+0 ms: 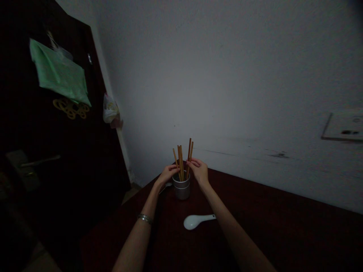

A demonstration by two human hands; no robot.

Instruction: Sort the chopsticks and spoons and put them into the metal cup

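Note:
Several wooden chopsticks [181,162] stand in a grey cylindrical cup [182,190] on the dark red table. My left hand [168,174] is at the cup's left side, its fingers closed against the chopsticks there. On the right, my right hand [198,170] pinches chopsticks [190,151] that lean at the cup's right rim. A white spoon [194,222] lies in front of the cup, its handle end near my right forearm. Behind my left wrist, another pale spoon [167,185] is partly hidden.
The dark red table [255,211] meets a grey wall [212,75] at the back, with a socket [344,126] at far right. At left stands a dark door [70,151] with a green cloth [61,73]; a plastic bag [110,109] hangs beside it.

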